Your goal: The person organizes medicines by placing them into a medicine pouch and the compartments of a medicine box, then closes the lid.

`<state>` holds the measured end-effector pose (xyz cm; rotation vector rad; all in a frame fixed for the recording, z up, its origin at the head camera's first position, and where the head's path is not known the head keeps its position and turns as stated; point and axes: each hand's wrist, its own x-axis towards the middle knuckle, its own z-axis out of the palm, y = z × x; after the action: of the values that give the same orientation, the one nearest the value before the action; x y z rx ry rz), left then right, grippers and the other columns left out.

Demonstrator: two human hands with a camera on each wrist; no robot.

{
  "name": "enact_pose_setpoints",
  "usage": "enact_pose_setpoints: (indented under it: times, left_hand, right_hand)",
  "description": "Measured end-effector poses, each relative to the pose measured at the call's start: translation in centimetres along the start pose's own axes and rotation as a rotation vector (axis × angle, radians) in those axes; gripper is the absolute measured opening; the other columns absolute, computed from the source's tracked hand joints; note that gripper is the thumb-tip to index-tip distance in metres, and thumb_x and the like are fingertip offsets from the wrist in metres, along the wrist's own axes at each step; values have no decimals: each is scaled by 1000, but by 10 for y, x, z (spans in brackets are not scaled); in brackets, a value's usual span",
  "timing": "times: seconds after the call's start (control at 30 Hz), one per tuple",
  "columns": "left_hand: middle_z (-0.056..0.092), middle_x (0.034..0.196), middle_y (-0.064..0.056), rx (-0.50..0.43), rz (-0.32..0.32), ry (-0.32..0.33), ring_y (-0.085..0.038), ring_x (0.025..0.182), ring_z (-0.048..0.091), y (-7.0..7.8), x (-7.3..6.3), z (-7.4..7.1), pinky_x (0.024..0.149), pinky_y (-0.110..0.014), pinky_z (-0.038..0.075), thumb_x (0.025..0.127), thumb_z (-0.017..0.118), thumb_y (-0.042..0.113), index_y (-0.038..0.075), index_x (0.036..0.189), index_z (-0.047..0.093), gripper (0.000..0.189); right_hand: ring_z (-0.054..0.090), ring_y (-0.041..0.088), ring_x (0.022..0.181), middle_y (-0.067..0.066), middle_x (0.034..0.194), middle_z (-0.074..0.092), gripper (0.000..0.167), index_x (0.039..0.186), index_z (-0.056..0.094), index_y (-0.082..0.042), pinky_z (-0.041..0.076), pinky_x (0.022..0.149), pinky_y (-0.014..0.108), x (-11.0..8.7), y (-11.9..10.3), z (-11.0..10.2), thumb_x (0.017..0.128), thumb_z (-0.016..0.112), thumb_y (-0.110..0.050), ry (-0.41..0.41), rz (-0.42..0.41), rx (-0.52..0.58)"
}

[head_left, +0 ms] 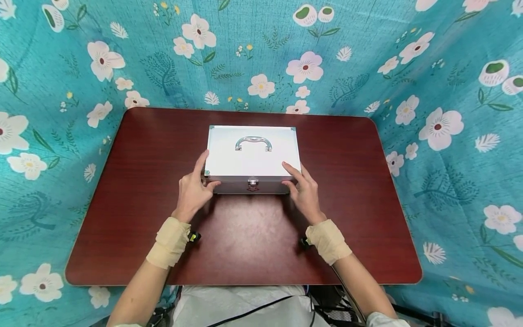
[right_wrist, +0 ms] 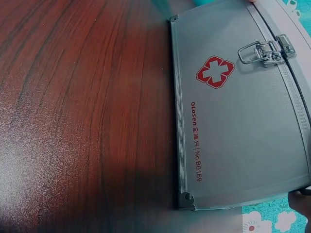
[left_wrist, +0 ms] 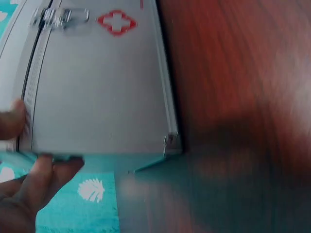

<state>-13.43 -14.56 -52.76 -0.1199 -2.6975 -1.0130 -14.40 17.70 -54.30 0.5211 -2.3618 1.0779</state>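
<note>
A silver metal first-aid box [head_left: 245,162] lies on the table with its lid down and its carrying handle [head_left: 253,139] on top. On its front face, the right wrist view shows a metal latch [right_wrist: 269,52], its wire loop standing out, and a red emblem with a white cross [right_wrist: 215,72]. My left hand [head_left: 191,193] grips the front left corner, thumb on the front and fingers along the left side. At the front right corner my right hand [head_left: 306,194] holds the box, with a finger over the lid and the thumb on the front. The box's inside is hidden.
The dark red-brown wooden table [head_left: 155,150] has rounded corners. A teal flowered curtain [head_left: 163,68] hangs behind it and at both sides. Pale wraps [head_left: 170,243] circle both wrists, with small cameras on them. A black cable [head_left: 253,310] crosses the person's lap.
</note>
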Motion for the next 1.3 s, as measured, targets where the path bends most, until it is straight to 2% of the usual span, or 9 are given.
enact_pose_setpoints:
  times: [0.17,0.37,0.6,0.87,0.97,1.03,1.13,1.2,1.3]
  left_hand:
    - [72,99,-19,43,-33,-131,-33,78,68,-6,4,0,75,-54,53,83,80,35,7,146,43,79]
    - [59,66,-13,74,-36,-144,-39,74,64,-3,5,1,76,-56,52,85,77,37,1,99,64,40]
    - [64,66,-21,108,-31,-30,-47,72,66,1,4,10,71,-59,52,82,78,35,-2,87,69,39]
    - [56,49,-13,102,-70,122,-43,52,60,2,-6,21,59,-60,50,78,80,35,2,61,63,41]
    - [59,51,-11,65,-76,141,-38,51,61,1,-5,21,60,-59,49,78,80,35,4,66,64,37]
    - [64,54,-10,30,-76,128,-34,50,62,-1,-2,18,61,-58,49,80,80,34,3,88,67,35]
    - [68,61,-11,5,-49,77,-29,50,64,-3,1,12,62,-56,51,80,82,32,8,133,53,65]
    - [72,79,-13,4,-2,29,-27,52,63,-4,4,7,61,-55,52,81,82,31,17,151,34,86]
    - [60,120,-20,7,63,-47,-21,49,57,-4,9,-1,55,-49,53,82,82,29,30,154,32,88]
  right_hand:
    - [57,15,55,21,139,59,56,131,67,-17,49,48,24,1,2,-1,77,82,-10,2,44,12]
    - [65,23,113,10,139,62,77,139,60,-23,62,73,30,7,1,-9,69,89,-12,-38,218,47]
    - [56,15,59,15,111,75,78,140,59,-19,47,53,24,12,0,-10,68,89,-15,-27,169,-8]
    - [51,14,50,11,60,66,73,139,60,-18,43,49,27,10,1,-3,72,88,-18,-8,148,-57]
    - [51,15,50,11,59,64,73,140,59,-19,43,49,27,11,1,-3,73,87,-19,-7,144,-64]
    - [51,15,51,12,60,65,72,140,58,-20,44,49,28,13,1,-3,74,86,-19,-8,141,-65]
    - [49,14,51,12,60,64,73,140,58,-19,43,49,28,12,-1,-4,73,86,-18,-13,139,-69]
    - [47,13,50,11,58,62,73,140,59,-18,42,49,27,11,-1,-4,73,86,-18,-17,142,-72]
    - [44,12,50,9,56,59,72,140,59,-19,41,49,26,9,-3,-4,73,86,-17,-20,146,-78]
